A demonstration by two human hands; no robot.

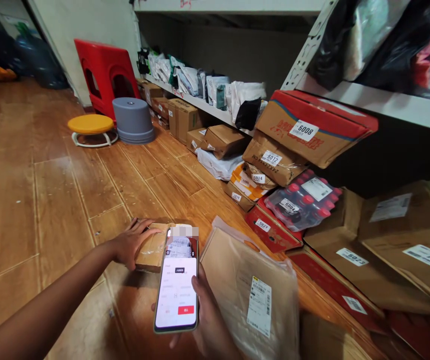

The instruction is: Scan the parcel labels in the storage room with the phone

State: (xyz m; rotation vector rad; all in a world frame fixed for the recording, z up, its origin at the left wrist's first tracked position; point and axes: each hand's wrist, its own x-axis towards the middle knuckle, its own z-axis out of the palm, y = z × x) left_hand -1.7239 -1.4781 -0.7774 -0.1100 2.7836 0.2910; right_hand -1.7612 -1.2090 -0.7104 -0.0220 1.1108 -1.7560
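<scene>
At the bottom edge of the view, the right hand (210, 315) is cut off at the wrist; its thumb presses on the right side of a phone (176, 295) and its fingers, mostly hidden behind, close round it. A blurred patch covers the phone's top end, and most of the screen's writing is too faint to read. The phone is held above the wooden floor (68, 200), screen towards the camera, its long axis running away from the person, with the top end pointing forward and leaning slightly right.

Just beyond, a small cardboard box (150, 250) lies on the floor, its right part hidden by the phone, so its long axis is hard to judge. The left hand (132, 243) touches its left end, fingers spread over the top; whether it pinches the box I cannot tell, since its underside is out of sight.

Right of the phone, a plastic-wrapped parcel (230, 275) lies flat, its lower edge cut off. Past it rest a red box (275, 237) marked 5027 and a pack of bottles (303, 200). Farther off stand a yellow stool (90, 124), a grey stool (134, 120) and a red stool (104, 62). Large blue bottles (40, 57) at far left are blurred.
</scene>
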